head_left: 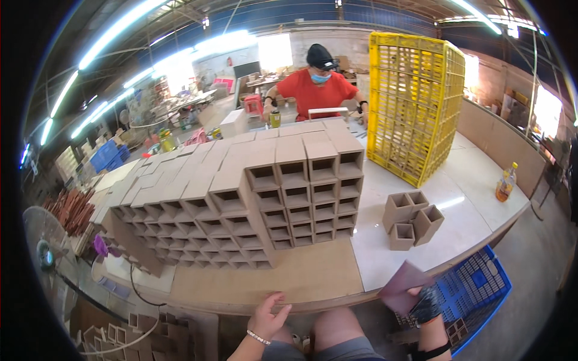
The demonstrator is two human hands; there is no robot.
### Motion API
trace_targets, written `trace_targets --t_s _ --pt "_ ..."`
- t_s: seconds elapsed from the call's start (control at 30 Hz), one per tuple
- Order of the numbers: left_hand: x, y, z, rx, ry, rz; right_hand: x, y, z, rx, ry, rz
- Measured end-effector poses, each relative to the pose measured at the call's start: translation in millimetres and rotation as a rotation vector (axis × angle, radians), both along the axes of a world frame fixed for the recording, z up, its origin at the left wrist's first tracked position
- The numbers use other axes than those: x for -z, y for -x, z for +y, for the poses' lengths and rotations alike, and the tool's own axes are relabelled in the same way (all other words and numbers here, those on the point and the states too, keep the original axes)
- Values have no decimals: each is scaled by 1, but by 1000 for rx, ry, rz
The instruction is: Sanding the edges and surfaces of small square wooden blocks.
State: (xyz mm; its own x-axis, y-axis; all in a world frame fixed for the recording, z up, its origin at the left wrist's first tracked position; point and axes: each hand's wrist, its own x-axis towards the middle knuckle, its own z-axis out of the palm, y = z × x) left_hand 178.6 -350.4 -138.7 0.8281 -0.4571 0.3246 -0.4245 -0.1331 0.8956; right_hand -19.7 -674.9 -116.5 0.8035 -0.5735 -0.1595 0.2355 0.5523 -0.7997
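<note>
A: Right hand?
B: Gloved right hand [426,302], fingers closed on a flat purplish-brown sheet [402,289], between four and five o'clock.
A: Left?
B: Left hand [269,316]: fingers open, six o'clock, near the desk's [373,268] front edge.
A: Surroundings, quick.
B: Four brown open-ended boxes [423,227] past three o'clock; stacked boxes [208,188], centre toward nine; yellow crate [432,114], two; blue crate [466,280], four, below desktop.

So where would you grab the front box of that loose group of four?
Probably pinch the front box by its near wall at the rim, from above and the near side: its open end faces up, and other boxes crowd its far and right sides.
</note>
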Motion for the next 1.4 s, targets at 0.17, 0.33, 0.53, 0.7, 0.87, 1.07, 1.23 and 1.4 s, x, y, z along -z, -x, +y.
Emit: trace_targets --t_s 0.17,0.33,0.53,0.7,0.87,1.07,1.23,1.4 --pt "-31 30 7 47 14 7 29 -52 48 -239 -473 -121" --pt "-30 44 55 -99 26 37 30 -123 56 -236 -491 -168" --pt "-25 69 143 -462 -70 64 34 -169 56 -355 -489 -110" --pt "-16 106 174 -610 108 159 25 -161 52 -648 -392 -241" --pt "-3 137 187 -746 173 199 63 -174 53 -482 -352 -52" --pt "-25 135 186 -673 67 163 82 -175 7 -384 -224 -232" --pt "-20 191 236 -859 -153 437 84 -190 2 -446 -159 -183" --pt "-24 229 268 -1062 -160 465 86 -195 11 -476 -123 -180"
